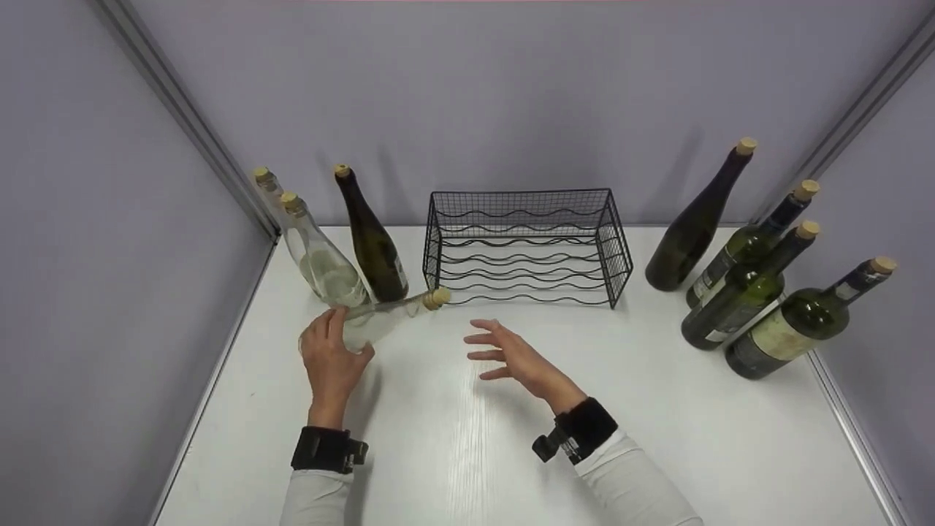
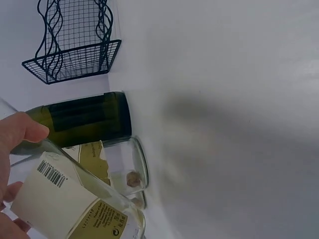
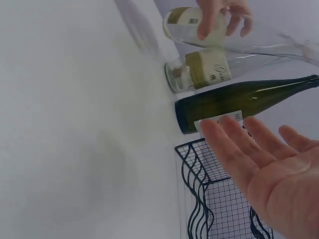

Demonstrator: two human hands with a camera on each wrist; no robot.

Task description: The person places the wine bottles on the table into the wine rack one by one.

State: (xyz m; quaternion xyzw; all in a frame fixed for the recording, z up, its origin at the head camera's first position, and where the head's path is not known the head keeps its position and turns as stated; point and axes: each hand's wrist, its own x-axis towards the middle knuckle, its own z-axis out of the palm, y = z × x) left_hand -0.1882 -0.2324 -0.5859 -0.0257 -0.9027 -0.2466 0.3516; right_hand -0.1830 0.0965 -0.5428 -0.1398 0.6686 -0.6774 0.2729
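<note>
My left hand grips a corked clear glass wine bottle by its body, thumb on one side and fingers on the other. The bottle leans over with its cork toward the right, and its cream and gold label faces the left wrist camera. Fingers spread, my right hand hovers over the table in front of the rack and touches nothing. Beyond the held bottle stand two more clear bottles, one partly hidden, and a dark green bottle.
A black wire rack with wavy bars stands at the back middle of the white table. To the right are several corked dark bottles, among them a tall one and one with a cream label. Grey panels enclose the table.
</note>
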